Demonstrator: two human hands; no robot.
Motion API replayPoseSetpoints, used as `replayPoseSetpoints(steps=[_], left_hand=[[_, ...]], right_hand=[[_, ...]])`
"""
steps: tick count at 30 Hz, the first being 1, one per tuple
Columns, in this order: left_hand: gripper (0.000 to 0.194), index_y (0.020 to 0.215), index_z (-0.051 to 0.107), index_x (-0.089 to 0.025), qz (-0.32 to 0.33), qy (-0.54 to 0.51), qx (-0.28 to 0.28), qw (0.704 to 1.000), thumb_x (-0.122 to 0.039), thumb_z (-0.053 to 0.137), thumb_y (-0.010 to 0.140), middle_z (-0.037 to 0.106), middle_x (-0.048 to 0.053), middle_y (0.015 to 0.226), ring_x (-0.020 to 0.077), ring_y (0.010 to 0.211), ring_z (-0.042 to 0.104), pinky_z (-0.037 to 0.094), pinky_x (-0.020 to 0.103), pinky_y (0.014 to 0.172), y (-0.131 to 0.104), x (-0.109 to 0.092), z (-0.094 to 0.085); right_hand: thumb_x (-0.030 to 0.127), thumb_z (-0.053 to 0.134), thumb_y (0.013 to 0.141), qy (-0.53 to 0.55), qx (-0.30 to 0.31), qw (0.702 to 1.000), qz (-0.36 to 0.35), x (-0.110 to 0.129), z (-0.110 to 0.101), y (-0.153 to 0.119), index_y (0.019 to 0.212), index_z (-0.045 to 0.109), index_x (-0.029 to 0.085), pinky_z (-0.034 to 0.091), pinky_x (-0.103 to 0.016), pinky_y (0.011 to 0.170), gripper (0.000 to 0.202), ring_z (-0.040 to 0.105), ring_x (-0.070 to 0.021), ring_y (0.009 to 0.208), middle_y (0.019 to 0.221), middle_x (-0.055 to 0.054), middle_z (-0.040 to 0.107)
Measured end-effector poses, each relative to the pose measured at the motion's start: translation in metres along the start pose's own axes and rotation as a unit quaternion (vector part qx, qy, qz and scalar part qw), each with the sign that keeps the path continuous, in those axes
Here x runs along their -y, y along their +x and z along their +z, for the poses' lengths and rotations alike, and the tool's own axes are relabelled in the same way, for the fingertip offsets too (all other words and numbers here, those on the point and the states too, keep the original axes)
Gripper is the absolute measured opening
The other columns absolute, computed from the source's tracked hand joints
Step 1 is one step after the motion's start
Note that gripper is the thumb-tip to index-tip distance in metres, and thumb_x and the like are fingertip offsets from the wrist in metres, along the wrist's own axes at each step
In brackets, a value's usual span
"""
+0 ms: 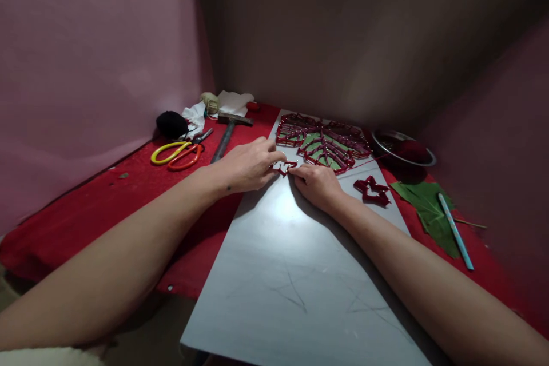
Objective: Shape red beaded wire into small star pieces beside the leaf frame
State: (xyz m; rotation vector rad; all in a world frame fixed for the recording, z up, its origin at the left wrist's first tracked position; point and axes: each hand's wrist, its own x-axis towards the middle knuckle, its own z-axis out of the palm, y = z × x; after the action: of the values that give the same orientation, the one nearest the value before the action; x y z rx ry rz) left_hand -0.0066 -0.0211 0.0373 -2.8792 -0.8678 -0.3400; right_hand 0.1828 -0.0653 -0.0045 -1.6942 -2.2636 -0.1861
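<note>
Left fingers [277, 156], right fingers [302, 171] at red-thread shape [283, 169] on white board [274, 246].

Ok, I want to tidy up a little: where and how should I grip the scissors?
Probably by the yellow and orange loops, from the near left: the scissors lie on the red cloth with the loops toward that side and the blades pointing away, toward the hammer.
</note>
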Motion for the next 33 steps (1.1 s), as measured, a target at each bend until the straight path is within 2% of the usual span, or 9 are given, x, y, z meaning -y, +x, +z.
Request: replayPoseSetpoints(steps=[2,6,18,26,29,33], left_hand=[[0.032,0.109,0.06,-0.02,0.017,-0.001,-0.014,1.0,-0.036,0.045,0.086,0.053,0.01,0.101,0.0212,0.097,0.045,0.04,0.031,0.079,0.002,-0.002,0.005],[0.03,0.102,0.063,-0.018,0.035,-0.01,-0.007,0.999,-0.036,0.046,0.086,0.053,0.01,0.098,0.0208,0.096,0.043,0.039,0.034,0.084,0.005,-0.004,0.015],[0.025,0.103,0.064,-0.018,0.06,-0.043,-0.045,0.996,-0.028,0.048,0.087,0.055,0.008,0.093,0.0183,0.09,0.047,0.042,0.033,0.082,0.008,0.001,0.03],[0.024,0.1,0.067,-0.018,0.039,-0.047,-0.048,0.997,-0.027,0.048,0.087,0.056,0.007,0.088,0.0172,0.085,0.047,0.043,0.032,0.08,0.011,-0.002,0.033],[0.023,0.096,0.068,-0.018,0.035,-0.052,-0.05,0.997,-0.027,0.048,0.087,0.057,0.007,0.088,0.017,0.085,0.048,0.043,0.032,0.081,0.011,-0.002,0.034],[0.023,0.093,0.069,-0.018,0.028,-0.061,-0.047,0.997,-0.026,0.048,0.087,0.058,0.007,0.09,0.0166,0.085,0.049,0.042,0.031,0.08,0.011,-0.002,0.034]], right_hand=[[0.023,0.042,0.084,0.009,-0.006,1.0,0.0,0.0,0.0,0.0,0.101,0.069,0.028,0.041,-0.028,0.066,0.032,0.062,-0.0155,0.08,0.098,-0.001,0.07],[0.023,0.042,0.084,0.026,-0.018,1.0,-0.001,-0.001,0.0,0.0,0.099,0.07,0.028,0.041,-0.028,0.068,0.032,0.062,-0.0155,0.08,0.094,-0.001,0.07],[0.023,0.042,0.084,0.027,-0.015,1.0,0.003,-0.003,0.0,0.001,0.096,0.07,0.026,0.04,-0.026,0.065,0.031,0.062,-0.0151,0.08,0.094,0.0,0.071],[0.024,0.042,0.084,0.026,-0.009,1.0,0.01,-0.002,-0.005,0.0,0.098,0.07,0.028,0.04,-0.026,0.065,0.031,0.061,-0.0155,0.079,0.093,0.0,0.07],[0.024,0.045,0.082,0.025,-0.019,0.999,0.033,-0.005,-0.008,0.001,0.094,0.071,0.027,0.04,-0.026,0.066,0.028,0.062,-0.0163,0.081,0.093,0.0,0.071],[0.027,0.05,0.079,0.032,-0.028,0.994,0.105,-0.013,-0.013,0.007,0.086,0.071,0.024,0.041,-0.026,0.068,0.023,0.062,-0.0176,0.079,0.085,-0.003,0.071]])
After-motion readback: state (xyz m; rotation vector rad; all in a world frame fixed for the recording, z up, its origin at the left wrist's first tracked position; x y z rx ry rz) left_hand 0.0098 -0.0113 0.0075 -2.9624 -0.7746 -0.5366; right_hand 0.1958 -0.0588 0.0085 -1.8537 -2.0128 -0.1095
